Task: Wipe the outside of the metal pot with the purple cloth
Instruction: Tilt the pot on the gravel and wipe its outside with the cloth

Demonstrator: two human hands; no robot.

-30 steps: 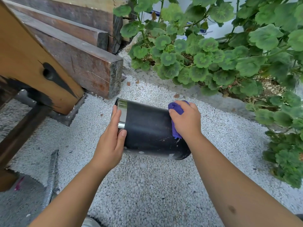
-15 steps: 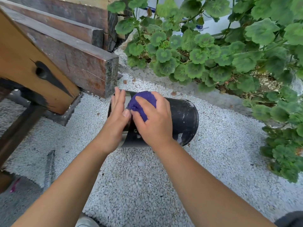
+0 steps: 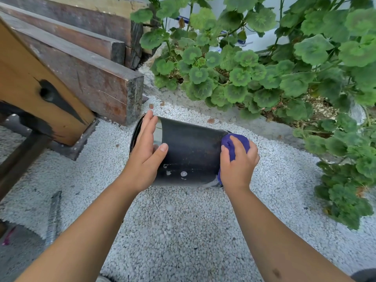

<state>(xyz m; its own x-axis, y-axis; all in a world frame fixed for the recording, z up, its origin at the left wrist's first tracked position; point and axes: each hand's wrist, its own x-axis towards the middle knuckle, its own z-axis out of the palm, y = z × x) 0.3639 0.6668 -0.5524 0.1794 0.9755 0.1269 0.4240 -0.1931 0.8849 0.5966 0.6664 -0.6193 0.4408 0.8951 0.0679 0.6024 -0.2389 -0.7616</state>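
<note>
Wiping goes best with firm, overlapping strokes: my right hand (image 3: 238, 161) clutches the bunched purple cloth (image 3: 234, 142) against the right end of the metal pot (image 3: 191, 151), lying sideways on white gravel (image 3: 183, 220), while my left hand (image 3: 147, 153), fingers spread flat, steadies its rim.

- The metal pot (image 3: 191, 153) lies on its side on white gravel (image 3: 173, 231).
- The left hand (image 3: 145, 157) rests flat at its open left end.
- The right hand (image 3: 238, 163) presses the purple cloth (image 3: 230, 142) on its right end.
- Far right grow green plants (image 3: 264, 58).
</note>
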